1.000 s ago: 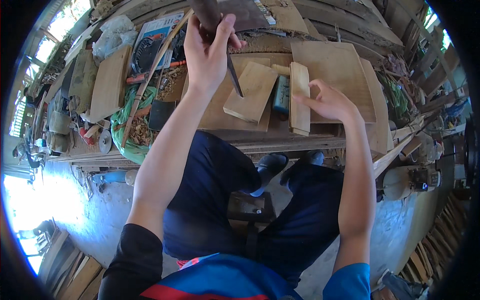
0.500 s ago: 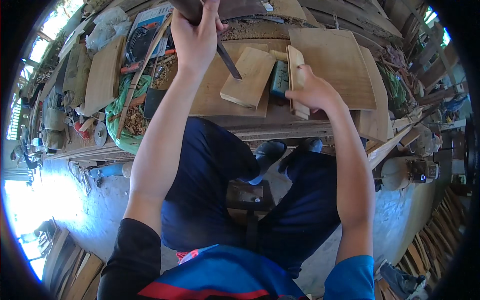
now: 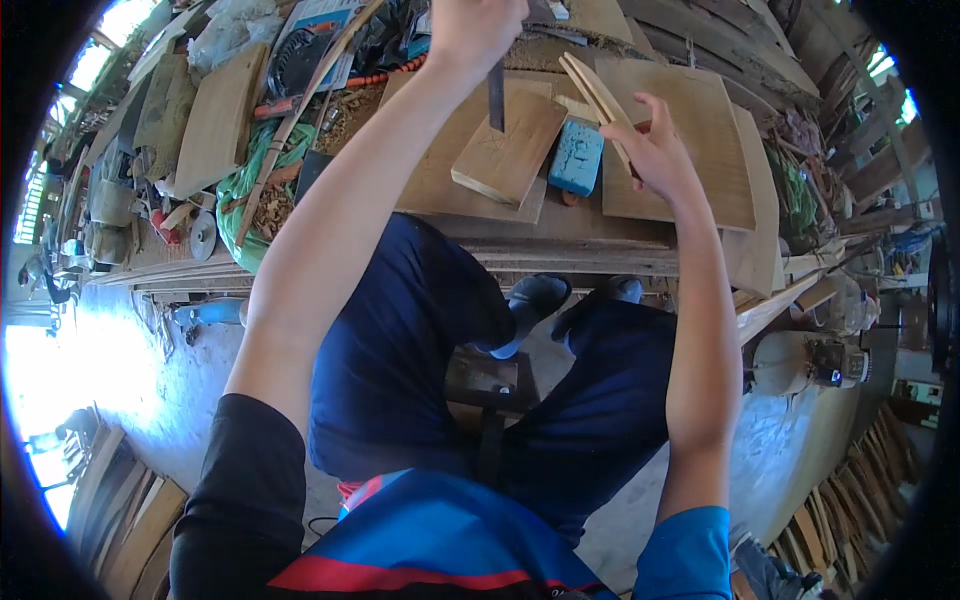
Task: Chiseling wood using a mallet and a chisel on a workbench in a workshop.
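Note:
My left hand is raised at the top edge, shut on a tool whose dark metal blade points down over a small flat wooden block. My right hand grips a narrow wooden strip, lifted and tilted on edge above a large wooden board. A blue block lies between the small wooden block and my right hand.
The workbench carries more boards, green cloth, wood shavings and hand tools on the left. A machine stands low at right. Stacked planks lie on the floor at lower left. My legs straddle a low stool.
My right hand has lifted the narrow strip off the board and tilted it up. My left hand has risen further toward the top edge with the tool.

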Demonstrator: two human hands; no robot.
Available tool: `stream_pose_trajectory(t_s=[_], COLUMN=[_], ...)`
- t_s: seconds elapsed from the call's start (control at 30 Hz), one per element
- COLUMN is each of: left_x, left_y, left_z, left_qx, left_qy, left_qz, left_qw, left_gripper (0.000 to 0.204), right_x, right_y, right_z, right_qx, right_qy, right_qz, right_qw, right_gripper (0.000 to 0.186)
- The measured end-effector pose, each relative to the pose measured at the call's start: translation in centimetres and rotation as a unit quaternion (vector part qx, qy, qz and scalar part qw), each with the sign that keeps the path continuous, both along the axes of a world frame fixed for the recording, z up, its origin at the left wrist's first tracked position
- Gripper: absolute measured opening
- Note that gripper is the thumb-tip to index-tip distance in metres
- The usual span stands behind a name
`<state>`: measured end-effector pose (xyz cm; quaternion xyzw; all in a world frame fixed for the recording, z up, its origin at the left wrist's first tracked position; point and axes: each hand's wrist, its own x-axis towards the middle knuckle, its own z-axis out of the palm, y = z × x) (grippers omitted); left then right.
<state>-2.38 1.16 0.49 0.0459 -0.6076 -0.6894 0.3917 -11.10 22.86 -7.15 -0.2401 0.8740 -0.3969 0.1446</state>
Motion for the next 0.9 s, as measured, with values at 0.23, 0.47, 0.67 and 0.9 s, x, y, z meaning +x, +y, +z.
stream_pose_trajectory(t_s=[0.23,0.47,0.67,0.9], left_x=[0.3,1.2,2.2,0.8], left_y=[1.5,-0.4,1.6,0.3], left_z=[-1.5,-2.5,-0.9,-2.3], left_qx=[-0.034,-0.066,-0.044,-0.057], left_qy=[0.023,0.023,0.005,0.026], left_qz=[-0.005,-0.041,-0.002,0.001], left_qw=[0.999,0.997,0.999,0.998], left_gripper=[0.030,0.029,0.031,0.034], right_x=[-1.6,-0.8,-0.7,-0.1], right_y=[0.6,0.6,-0.4,-0.4], right_z=[-3.1,-2.8,-3.0,-2.8], right_qx=[0.004,0.107,0.164,0.128], right_qy=[0.033,-0.044,-0.053,-0.030], right_qz=[0.022,0.015,0.037,0.039], right_qw=[0.999,0.993,0.984,0.991], right_gripper=[0.096,0.086,0.082,0.079])
